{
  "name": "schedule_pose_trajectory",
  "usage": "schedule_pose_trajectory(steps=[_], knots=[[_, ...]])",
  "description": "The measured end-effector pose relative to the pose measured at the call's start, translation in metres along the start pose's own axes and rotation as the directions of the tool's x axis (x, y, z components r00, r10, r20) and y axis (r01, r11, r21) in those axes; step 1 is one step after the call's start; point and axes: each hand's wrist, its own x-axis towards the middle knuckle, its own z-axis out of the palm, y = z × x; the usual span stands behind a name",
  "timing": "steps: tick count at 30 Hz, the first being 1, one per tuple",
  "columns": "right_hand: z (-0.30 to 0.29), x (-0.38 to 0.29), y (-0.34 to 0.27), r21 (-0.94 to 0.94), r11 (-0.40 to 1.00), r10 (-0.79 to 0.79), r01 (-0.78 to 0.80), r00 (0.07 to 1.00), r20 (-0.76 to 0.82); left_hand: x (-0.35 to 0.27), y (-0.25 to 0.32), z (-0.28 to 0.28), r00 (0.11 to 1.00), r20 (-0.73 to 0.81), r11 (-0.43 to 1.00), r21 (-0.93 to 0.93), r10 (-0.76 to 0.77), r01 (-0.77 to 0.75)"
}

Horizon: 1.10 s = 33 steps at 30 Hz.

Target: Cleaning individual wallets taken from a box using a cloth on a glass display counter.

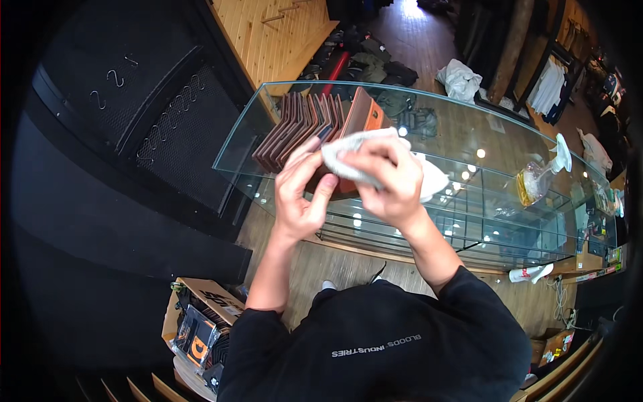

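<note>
My left hand (301, 193) grips the left edge of a brown leather piece (346, 187), apparently a wallet, mostly hidden behind my hands. My right hand (389, 181) holds a bunched white cloth (361, 140) against or just over that piece; a loose end hangs out past the palm. Just beyond my left fingers, several brown bifold wallets (296, 130) stand half-unfolded in a close row on a glass display counter (447, 108). At the row's right end, a larger-looking brown one with an orange panel (371, 118) stands upright.
A clear spray bottle (535, 183) with a white trigger head stands on the counter's right part. Below left, a cardboard box (201, 301) holds packaged goods. Dark bags (377, 65) lie on the floor beyond the glass. A black mesh panel (176, 135) with metal hooks is at left.
</note>
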Motion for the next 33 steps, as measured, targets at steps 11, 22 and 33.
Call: schedule_pose_trajectory(steps=[11,22,33], knots=[[-0.001,0.030,0.031,0.071,0.955,0.284,-0.287,0.957,0.054,0.001,-0.023,0.004,0.960,-0.205,0.803,-0.596,-0.192,0.033],[0.016,-0.028,0.001,0.242,0.968,-0.067,0.057,0.997,0.030,0.011,0.011,0.007,0.920,-0.159,0.395,-0.919,-0.357,-0.006],[0.006,0.006,-0.035,0.098,0.984,0.115,-0.146,0.957,0.267,0.026,-0.004,0.002,0.926,-0.331,0.935,-0.351,-0.179,0.055]])
